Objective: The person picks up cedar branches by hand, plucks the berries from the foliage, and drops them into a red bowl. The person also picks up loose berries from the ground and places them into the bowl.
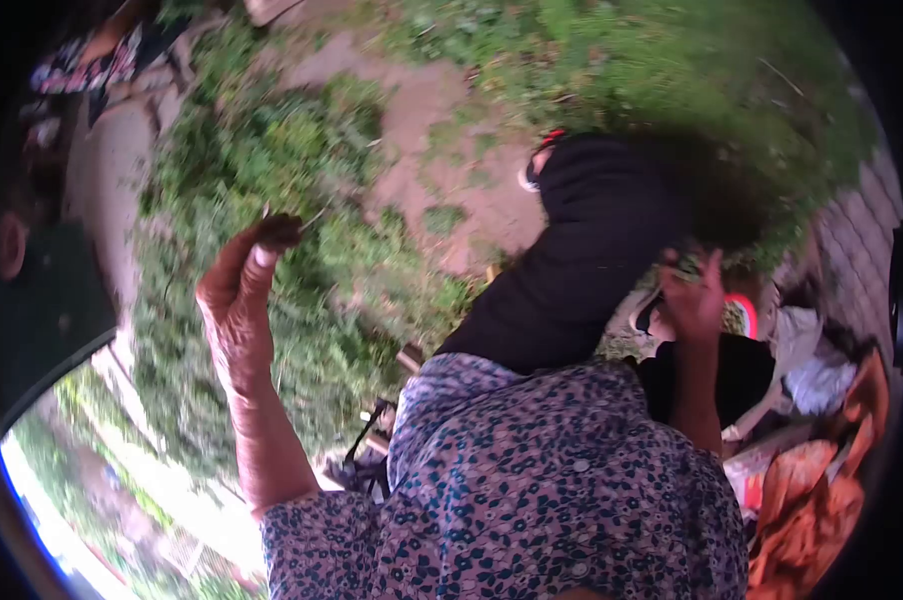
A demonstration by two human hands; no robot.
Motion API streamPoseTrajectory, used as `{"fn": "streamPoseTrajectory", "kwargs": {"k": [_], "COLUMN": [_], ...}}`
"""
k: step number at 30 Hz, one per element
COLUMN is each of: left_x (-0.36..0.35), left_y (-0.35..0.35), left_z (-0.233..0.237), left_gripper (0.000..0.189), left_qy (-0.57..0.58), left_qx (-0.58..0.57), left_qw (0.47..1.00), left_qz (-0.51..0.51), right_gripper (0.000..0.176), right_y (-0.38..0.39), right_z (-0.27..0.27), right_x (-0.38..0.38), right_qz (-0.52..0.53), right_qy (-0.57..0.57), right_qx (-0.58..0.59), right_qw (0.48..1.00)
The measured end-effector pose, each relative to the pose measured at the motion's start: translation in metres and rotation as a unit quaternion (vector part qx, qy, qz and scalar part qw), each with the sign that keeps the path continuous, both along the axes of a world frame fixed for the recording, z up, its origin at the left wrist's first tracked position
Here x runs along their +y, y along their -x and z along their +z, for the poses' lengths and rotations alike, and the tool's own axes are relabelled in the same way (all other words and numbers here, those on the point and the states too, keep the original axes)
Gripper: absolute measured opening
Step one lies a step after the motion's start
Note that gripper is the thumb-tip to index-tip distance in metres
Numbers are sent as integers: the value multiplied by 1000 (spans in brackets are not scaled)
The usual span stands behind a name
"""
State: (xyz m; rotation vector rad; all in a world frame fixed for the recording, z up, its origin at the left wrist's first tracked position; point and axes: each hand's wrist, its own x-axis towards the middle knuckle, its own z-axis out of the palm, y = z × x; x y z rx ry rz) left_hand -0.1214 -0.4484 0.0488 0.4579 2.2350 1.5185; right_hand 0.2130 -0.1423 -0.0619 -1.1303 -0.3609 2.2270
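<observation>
My left hand (240, 300) is raised over the weeds at the left, its thumb and fingers closed together. A small dark brown shape (282, 231) shows at the fingertips, with a thin pale line sticking out beside it; I cannot tell what it is. On the other side, my right hand (694, 295) is held up by my bent knee, blurred, with fingers spread apart and a bit of green showing between them. Right behind that hand is a red-rimmed bowl (749, 314) with small green pieces inside, partly hidden by it.
My leg in black trousers (582, 250) stretches across the middle. Green weeds (302, 160) and bare soil (422, 120) lie ahead. Orange cloth (807, 500) and a pale plastic bag (820, 380) lie at the right, near grey paving (862, 230). A dark strap (364, 440) is by my hip.
</observation>
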Motion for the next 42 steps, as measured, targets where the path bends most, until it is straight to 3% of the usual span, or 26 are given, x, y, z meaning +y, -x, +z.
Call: {"fn": "streamPoseTrajectory", "kwargs": {"k": [1,2,3,5,8,12,13,23,25,26,28,31,32,33,34,36,38,39,40,41,42], "left_x": [13,28,43,78,141,219,237,359,376,382,391,396,396,398,400,403,410,413,416,419,426], "left_y": [-5,-9,-13,-24,-57,-98,-108,-191,-202,-206,-210,-210,-210,-213,-214,-215,-213,-213,-212,-212,-213], "left_z": [-6,-9,-11,-12,-4,6,5,-19,-30,-34,-47,-69,-74,-73,-70,-67,-68,-67,-62,-57,-52], "left_gripper": [31,34,35,35,32,31,29,29,31,29,28,27,26,26,26,26,25,25,26,26,27], "left_qy": [-28,-50,-56,-52,-138,-176,-188,-65,-59,-45,-31,-20,-8,-7,-10,-15,-19,-26,-28,-25,-35], "left_qx": [-17,-43,-30,1,-26,-50,-101,-171,-174,-170,-176,-196,-232,-234,-249,-267,-276,-285,-305,-305,-318], "left_qw": [999,996,995,988,966,931,919,838,820,818,817,825,836,833,832,829,829,829,822,824,821], "left_qz": [-26,-53,-82,-148,-217,-317,-332,-514,-542,-547,-548,-530,-498,-501,-495,-491,-486,-480,-479,-477,-473], "right_gripper": [37,39,40,42,48,53,54,54,50,38,33,18,28,40,53,60,54,54,48,42,32], "right_y": [3,-4,8,-2,-9,-38,-46,-141,-165,-182,-217,-276,-296,-340,-383,-393,-369,-365,-365,-362,-348], "right_z": [-4,-18,-7,0,6,12,14,12,-3,-7,-9,-16,-25,-62,-99,-76,-18,-14,-12,-13,-9], "right_x": [-3,-1,-7,-6,-8,-5,-5,-6,0,3,5,24,25,25,24,27,23,29,36,41,44], "right_qz": [-28,-5,-55,-12,-86,-115,-127,-266,-358,-397,-450,-595,-569,-394,-243,-170,-62,-62,-368,-616,-623], "right_qy": [3,-3,37,22,-3,-17,-20,-57,-21,-35,-58,-30,-72,-203,-290,-239,-168,-165,-94,-7,-49], "right_qx": [-49,-25,-70,47,-3,99,125,145,111,104,76,40,-27,-304,-575,-733,-759,-759,-550,-255,-235], "right_qw": [998,1000,995,999,996,988,984,951,927,911,888,802,818,843,726,614,626,627,744,745,744]}}
